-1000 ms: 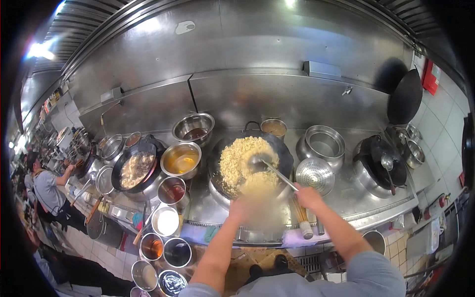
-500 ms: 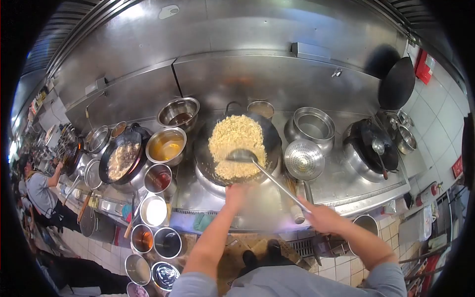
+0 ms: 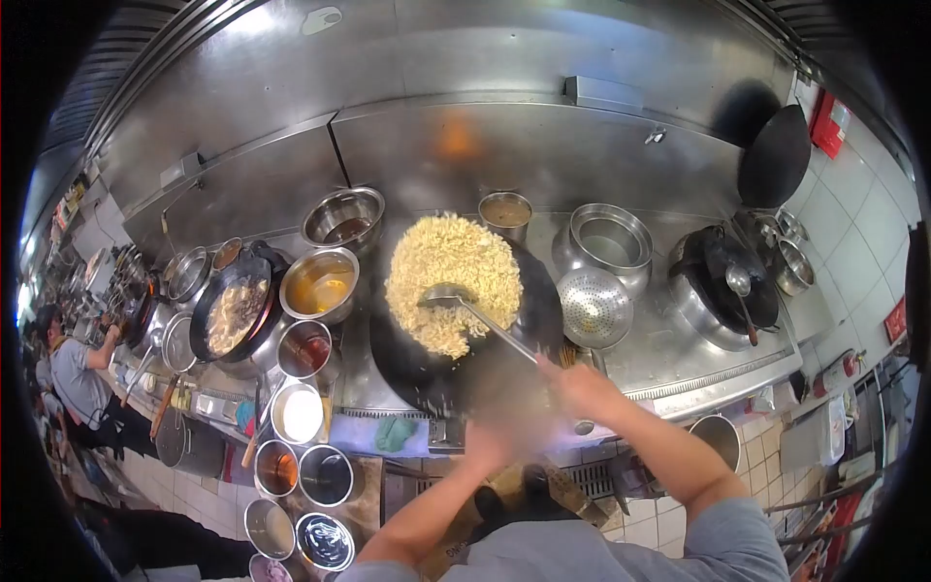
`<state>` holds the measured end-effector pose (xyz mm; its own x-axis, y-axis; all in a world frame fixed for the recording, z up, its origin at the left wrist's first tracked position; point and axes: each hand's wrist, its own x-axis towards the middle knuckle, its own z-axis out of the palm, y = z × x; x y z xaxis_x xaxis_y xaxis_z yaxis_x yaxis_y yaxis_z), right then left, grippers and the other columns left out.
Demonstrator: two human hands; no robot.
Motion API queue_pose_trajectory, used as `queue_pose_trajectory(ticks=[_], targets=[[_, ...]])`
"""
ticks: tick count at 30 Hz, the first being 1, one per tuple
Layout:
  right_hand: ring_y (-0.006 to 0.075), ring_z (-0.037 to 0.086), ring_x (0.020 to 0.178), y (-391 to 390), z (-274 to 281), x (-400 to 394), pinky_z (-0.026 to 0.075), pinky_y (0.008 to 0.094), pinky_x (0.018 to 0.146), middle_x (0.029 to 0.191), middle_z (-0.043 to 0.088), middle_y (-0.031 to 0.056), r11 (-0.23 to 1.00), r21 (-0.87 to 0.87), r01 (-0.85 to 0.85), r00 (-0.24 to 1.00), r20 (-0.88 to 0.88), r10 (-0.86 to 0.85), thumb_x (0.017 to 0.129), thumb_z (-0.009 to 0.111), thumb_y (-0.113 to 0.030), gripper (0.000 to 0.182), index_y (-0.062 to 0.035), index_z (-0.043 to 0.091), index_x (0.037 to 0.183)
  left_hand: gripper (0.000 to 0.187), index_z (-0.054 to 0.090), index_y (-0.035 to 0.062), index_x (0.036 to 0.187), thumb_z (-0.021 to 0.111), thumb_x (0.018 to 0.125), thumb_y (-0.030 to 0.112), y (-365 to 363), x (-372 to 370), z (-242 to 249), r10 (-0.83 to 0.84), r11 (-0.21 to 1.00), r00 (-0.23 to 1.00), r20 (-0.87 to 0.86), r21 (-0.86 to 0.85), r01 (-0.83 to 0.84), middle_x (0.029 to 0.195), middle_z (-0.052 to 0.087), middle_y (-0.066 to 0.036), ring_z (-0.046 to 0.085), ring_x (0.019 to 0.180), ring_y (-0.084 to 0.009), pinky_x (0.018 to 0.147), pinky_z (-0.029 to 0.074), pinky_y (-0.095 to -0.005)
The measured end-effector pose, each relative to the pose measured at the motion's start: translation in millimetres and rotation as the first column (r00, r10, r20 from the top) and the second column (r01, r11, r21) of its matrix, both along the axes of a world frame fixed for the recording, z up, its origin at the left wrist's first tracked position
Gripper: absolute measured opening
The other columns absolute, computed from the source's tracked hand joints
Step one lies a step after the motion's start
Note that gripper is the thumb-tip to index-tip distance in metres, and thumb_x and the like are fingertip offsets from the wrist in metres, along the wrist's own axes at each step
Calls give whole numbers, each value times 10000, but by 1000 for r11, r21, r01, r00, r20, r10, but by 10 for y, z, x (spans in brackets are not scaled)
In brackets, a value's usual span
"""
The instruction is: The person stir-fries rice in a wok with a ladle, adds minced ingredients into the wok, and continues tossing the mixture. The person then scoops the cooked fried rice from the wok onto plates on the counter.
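Observation:
A large black wok (image 3: pixel 402 373) in the middle holds a heap of yellow egg fried rice (image 3: pixel 451 242), gathered toward its far left side. My left hand (image 3: pixel 492 438) is closed at the wok's near edge. It is smeared by motion, and the hold itself is partly hidden by blur. My right hand (image 3: pixel 579 390) grips the long handle of a metal ladle (image 3: pixel 504 335), whose bowl rests in the rice. A few loose grains show along the heap's near side.
Left of the wok stand a bowl of yellow liquid (image 3: pixel 318 283) and several sauce pots. A second wok (image 3: pixel 233 310) holds food. On the right are a perforated skimmer (image 3: pixel 594 308), a metal pot (image 3: pixel 611 238) and another wok with a ladle (image 3: pixel 739 281). A co-worker (image 3: pixel 78 359) stands far left.
The wok has come nearer to me, along with my left hand. The rice has shifted toward the wok's far left. My right hand and the ladle have moved left, my right hand also slightly forward.

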<state>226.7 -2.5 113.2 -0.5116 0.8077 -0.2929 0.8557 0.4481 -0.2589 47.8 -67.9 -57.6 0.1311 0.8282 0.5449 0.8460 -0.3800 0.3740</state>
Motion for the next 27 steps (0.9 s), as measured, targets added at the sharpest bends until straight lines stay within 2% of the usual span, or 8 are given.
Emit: queue_pose_trajectory(ticks=[9, 11, 13, 17, 20, 22, 25, 27], targets=[[395, 618, 818, -538, 1014, 683, 483, 467, 758, 898, 656, 194, 956, -266, -127, 992, -17, 127, 884, 472, -120, 612, -186, 273, 1458, 316, 690, 149, 858, 546, 890, 428, 210, -401, 586, -36, 949, 983, -179, -313, -22, 653, 641, -102, 622, 621, -279, 704, 402, -433], [391, 616, 806, -525, 1232, 840, 482, 467, 754, 903, 659, 181, 947, -226, -228, 969, 44, 243, 894, 472, -138, 598, -202, 279, 1456, 327, 664, 131, 796, 549, 891, 422, 183, -372, 736, -103, 974, 994, -28, 200, 106, 618, 627, -91, 622, 619, -280, 723, 415, -416], [386, 620, 786, -504, 1449, 708, 484, 472, 732, 897, 654, 191, 936, -348, -61, 971, 197, 136, 903, 485, -172, 580, -241, 302, 1449, 320, 641, 130, 747, 573, 879, 414, 234, -443, 1336, -112, 984, 989, -95, -147, 98, 607, 620, -87, 613, 605, -282, 720, 413, -409], [380, 628, 707, -13, 429, 207, 500, 471, 665, 866, 643, 211, 986, -44, -159, 982, 97, 162, 865, 492, -128, 612, -213, 318, 1446, 352, 636, 121, 724, 544, 885, 421, 657, -376, 604, -32, 999, 996, 87, -28, 35, 610, 617, -98, 600, 588, -289, 667, 395, -421], [382, 630, 721, 210, -177, -94, 509, 466, 666, 836, 632, 237, 994, 87, -65, 997, 55, 60, 848, 484, -86, 632, -216, 321, 1445, 336, 652, 127, 740, 546, 884, 412, 396, -204, -133, 33, 994, 986, -163, -100, -50, 625, 625, -109, 608, 595, -292, 695, 401, -421], [385, 631, 731, 252, -241, -154, 513, 464, 666, 822, 626, 252, 983, 181, -29, 999, 27, 24, 842, 477, -60, 644, -224, 323, 1445, 337, 690, 151, 829, 532, 890, 443, 265, -224, 227, -44, 999, 994, -98, 12, 46, 647, 640, -108, 621, 615, -285, 736, 388, -429], [331, 636, 685, 157, -436, -210, 528, 428, 633, 783, 620, 197, 989, 141, 39, 998, -59, -31, 891, 473, -85, 579, -194, 330, 1442, 329, 709, 193, 932, 522, 896, 462, 687, -521, 285, -70, 961, 986, -150, -275, 27, 672, 657, -85, 631, 628, -270, 745, 376, -422], [267, 611, 619, 201, -611, -220, 535, 399, 602, 862, 594, 124, 904, -421, 75, 687, -635, -353, 956, 471, -221, 489, -142, 352, 1424, 319, 703, 192, 935, 537, 885, 460, 808, -619, 403, -37, 976, 991, -131, -217, 8, 723, 660, -58, 627, 691, -257, 748, 375, -419]])
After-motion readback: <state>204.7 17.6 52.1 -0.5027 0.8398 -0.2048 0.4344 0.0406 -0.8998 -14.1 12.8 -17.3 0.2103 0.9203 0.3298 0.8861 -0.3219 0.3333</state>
